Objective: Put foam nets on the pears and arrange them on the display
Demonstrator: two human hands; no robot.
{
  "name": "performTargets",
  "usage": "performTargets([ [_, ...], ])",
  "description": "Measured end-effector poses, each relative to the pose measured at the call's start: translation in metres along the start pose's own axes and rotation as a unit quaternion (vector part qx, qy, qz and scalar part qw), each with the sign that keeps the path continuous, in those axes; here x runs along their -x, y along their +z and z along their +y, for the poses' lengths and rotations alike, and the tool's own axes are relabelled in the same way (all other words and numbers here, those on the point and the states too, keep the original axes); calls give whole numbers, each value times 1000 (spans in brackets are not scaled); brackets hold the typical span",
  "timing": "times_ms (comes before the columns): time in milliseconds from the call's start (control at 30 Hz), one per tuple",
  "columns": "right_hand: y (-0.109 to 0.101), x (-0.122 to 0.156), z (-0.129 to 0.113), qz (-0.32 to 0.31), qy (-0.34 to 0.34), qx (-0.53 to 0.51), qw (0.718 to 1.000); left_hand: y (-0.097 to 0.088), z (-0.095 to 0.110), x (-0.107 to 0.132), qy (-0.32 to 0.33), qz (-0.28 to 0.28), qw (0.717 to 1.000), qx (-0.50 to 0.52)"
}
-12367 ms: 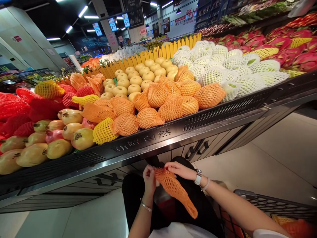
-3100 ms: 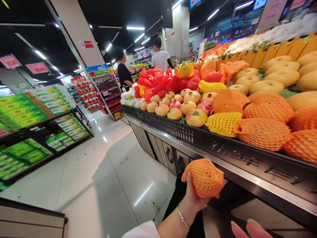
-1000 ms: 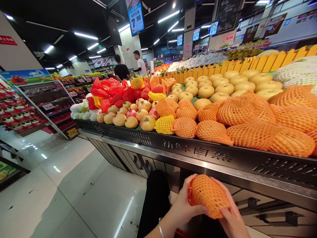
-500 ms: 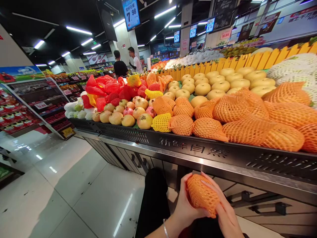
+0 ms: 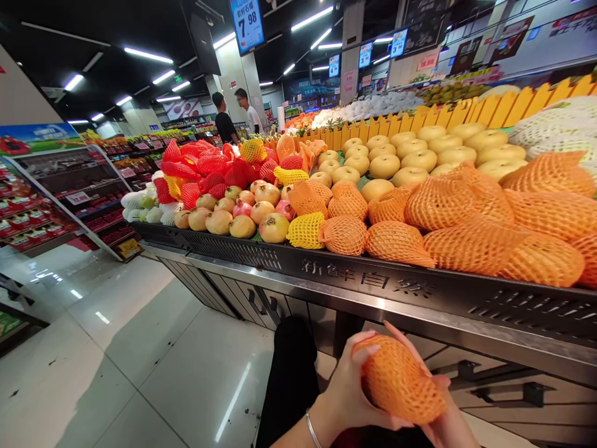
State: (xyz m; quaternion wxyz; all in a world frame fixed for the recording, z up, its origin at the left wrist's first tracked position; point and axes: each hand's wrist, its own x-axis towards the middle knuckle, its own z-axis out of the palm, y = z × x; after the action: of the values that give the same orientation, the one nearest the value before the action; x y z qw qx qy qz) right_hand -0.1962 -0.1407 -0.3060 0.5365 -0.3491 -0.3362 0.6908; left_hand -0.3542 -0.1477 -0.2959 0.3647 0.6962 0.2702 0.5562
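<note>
A left hand (image 5: 359, 392) and a right hand (image 5: 450, 426) — two in all — share one netted fruit (image 5: 401, 379), with one bangle (image 5: 313, 430) on a wrist. Upper left of centre: two people (image 5: 224, 118), one blue price sign (image 5: 247, 25) — and three smaller screens (image 5: 365, 55) further right.

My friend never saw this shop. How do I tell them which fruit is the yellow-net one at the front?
Find the fruit stand with the black front panel. At its front edge, a fruit in a yellow foam net sits between a bare pomegranate and an orange-netted fruit. Other yellow nets lie farther back.
</note>
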Motion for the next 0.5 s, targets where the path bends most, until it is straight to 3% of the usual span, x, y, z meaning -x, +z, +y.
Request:
performTargets([
  [100,-23,1,0,-19,93,23,995,-7,-1,-2,23,8,998,-64],
  [167,-28,3,-6,-27,119,36,992,-9,-3,-6,19,-1,995,-98],
  [267,-18,4,-15,9,145,18,989,-13,0,-18,18,-103,978,-180],
  [367,-3,0,-15,87,166,-40,981,-22,12,-39,0,-211,940,-268],
  [500,-2,-3,-10,135,153,-85,975,-49,52,-75,11,-310,883,-353],
])
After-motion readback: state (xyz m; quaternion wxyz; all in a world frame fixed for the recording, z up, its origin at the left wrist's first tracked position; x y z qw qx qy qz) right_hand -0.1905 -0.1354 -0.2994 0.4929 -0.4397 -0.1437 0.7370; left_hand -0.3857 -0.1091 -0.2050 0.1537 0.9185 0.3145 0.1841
